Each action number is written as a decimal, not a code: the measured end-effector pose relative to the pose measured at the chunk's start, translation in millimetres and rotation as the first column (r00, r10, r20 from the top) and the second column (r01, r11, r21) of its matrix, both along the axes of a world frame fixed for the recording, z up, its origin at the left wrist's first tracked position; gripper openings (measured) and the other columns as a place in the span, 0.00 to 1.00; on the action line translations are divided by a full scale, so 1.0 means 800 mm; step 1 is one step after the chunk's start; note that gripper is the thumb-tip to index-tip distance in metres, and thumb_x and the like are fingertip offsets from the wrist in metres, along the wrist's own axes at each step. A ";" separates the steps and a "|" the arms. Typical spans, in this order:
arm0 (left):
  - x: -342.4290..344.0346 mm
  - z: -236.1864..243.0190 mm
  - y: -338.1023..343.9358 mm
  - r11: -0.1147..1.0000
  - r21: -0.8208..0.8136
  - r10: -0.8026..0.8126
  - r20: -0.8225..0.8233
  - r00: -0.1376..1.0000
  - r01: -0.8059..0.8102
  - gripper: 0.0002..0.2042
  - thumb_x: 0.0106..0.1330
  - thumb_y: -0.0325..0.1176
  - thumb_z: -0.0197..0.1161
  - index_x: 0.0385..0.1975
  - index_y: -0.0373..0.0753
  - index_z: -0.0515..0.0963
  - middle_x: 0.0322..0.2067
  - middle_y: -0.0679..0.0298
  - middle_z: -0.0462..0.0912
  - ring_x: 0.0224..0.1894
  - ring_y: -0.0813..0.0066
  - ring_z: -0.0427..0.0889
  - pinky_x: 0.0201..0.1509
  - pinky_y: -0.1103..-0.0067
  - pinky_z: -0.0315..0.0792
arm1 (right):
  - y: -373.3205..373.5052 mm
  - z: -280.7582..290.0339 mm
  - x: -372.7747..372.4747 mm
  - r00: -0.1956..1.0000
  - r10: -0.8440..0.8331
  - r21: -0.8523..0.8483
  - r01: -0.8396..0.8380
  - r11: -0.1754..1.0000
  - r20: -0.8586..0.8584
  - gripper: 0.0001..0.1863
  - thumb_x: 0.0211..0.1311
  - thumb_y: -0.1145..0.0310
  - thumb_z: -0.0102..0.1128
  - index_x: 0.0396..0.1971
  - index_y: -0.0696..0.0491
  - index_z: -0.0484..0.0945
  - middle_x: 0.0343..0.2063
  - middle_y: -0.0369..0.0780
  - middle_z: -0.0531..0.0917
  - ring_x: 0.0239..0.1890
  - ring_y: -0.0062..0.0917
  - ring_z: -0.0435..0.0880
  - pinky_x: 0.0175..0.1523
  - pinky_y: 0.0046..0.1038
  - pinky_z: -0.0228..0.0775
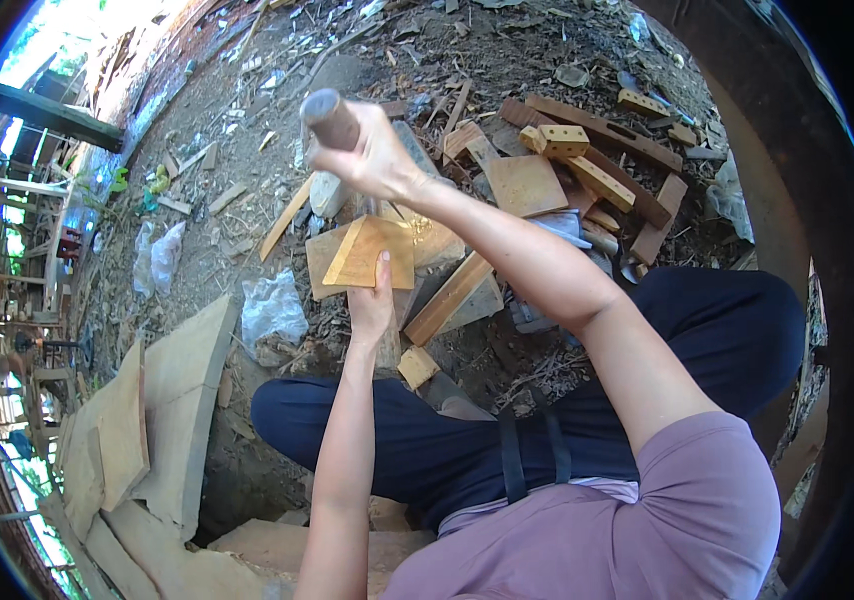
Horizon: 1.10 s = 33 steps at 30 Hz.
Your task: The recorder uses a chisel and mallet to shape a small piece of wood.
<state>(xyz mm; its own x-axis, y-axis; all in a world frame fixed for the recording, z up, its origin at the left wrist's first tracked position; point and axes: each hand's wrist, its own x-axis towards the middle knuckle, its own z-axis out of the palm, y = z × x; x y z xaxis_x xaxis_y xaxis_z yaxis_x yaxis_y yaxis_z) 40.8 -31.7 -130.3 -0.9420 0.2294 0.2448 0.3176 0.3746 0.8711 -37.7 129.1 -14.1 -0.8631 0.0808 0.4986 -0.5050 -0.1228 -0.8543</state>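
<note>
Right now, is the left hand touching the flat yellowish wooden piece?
Touching. The head view shows the left hand holding the flat yellowish wooden piece, the thumb lying over its near edge.

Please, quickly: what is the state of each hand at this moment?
Left hand: holding a flat wooden piece, thumb on its face.
Right hand: closed around the handle of a brown-handled tool.

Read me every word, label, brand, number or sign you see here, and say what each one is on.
There is no readable text.
Wooden piece in the left hand: any marks are too faint to tell from grain.
Wooden handle in the right hand: blurred, nothing legible.
Crumpled plastic on the ground: no print I can make out.
</note>
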 end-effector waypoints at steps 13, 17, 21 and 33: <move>0.005 0.016 0.004 0.995 -0.103 0.009 0.012 1.000 -0.008 0.14 0.71 0.33 0.55 0.48 0.29 0.74 0.43 0.53 0.81 0.45 0.62 0.79 0.50 0.71 0.70 | 0.019 0.019 0.005 0.997 -0.063 -0.037 0.061 0.997 -0.050 0.11 0.43 0.65 0.64 0.24 0.54 0.73 0.19 0.32 0.75 0.20 0.16 0.72 0.27 0.22 0.66; 0.002 0.003 0.015 0.999 -0.015 0.028 -0.069 0.997 -0.029 0.13 0.71 0.33 0.55 0.47 0.29 0.75 0.42 0.53 0.82 0.43 0.61 0.80 0.49 0.70 0.71 | 0.006 -0.031 -0.005 0.999 -0.005 0.033 0.007 0.999 -0.037 0.11 0.43 0.68 0.62 0.25 0.56 0.72 0.18 0.30 0.70 0.22 0.15 0.68 0.29 0.23 0.63; 0.002 0.005 0.002 0.998 -0.068 -0.009 -0.016 1.000 0.008 0.13 0.71 0.32 0.55 0.47 0.29 0.75 0.42 0.53 0.81 0.44 0.60 0.80 0.49 0.70 0.72 | 0.009 0.001 0.001 0.995 0.006 -0.007 -0.007 1.000 -0.099 0.10 0.45 0.69 0.63 0.24 0.56 0.71 0.18 0.30 0.73 0.21 0.13 0.69 0.27 0.20 0.62; 0.009 0.009 -0.004 0.993 -0.115 0.018 0.022 1.000 -0.015 0.13 0.71 0.32 0.55 0.47 0.29 0.75 0.42 0.52 0.82 0.44 0.60 0.81 0.49 0.70 0.72 | 0.004 0.008 0.006 0.990 -0.042 -0.014 0.041 0.999 -0.138 0.09 0.44 0.70 0.64 0.25 0.55 0.74 0.17 0.30 0.75 0.19 0.14 0.72 0.25 0.20 0.66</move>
